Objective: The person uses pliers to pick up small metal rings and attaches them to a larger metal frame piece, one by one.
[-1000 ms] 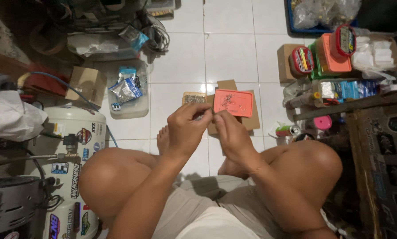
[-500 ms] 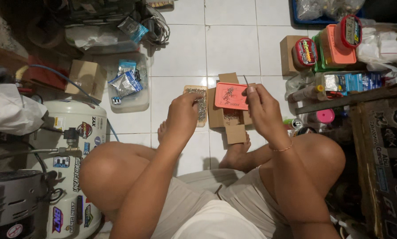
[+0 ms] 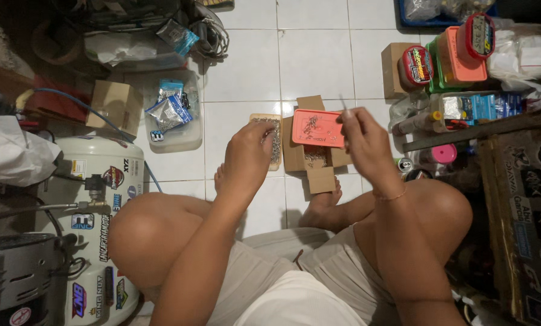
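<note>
Here the right hand (image 3: 367,145) pinches a thin pin (image 3: 343,104) just above the red tray (image 3: 319,128); the left hand (image 3: 246,158), loosely curled and empty, should steady beside that tray.

Person seen from above, pale beige shorts (image 3: 264,284), bare knees and forearms, no sleeves in view, bare feet on tile, left hand (image 3: 246,158) without rings or watch, right hand (image 3: 367,145) with thin bracelet (image 3: 390,196) of small beads at the wrist
</note>
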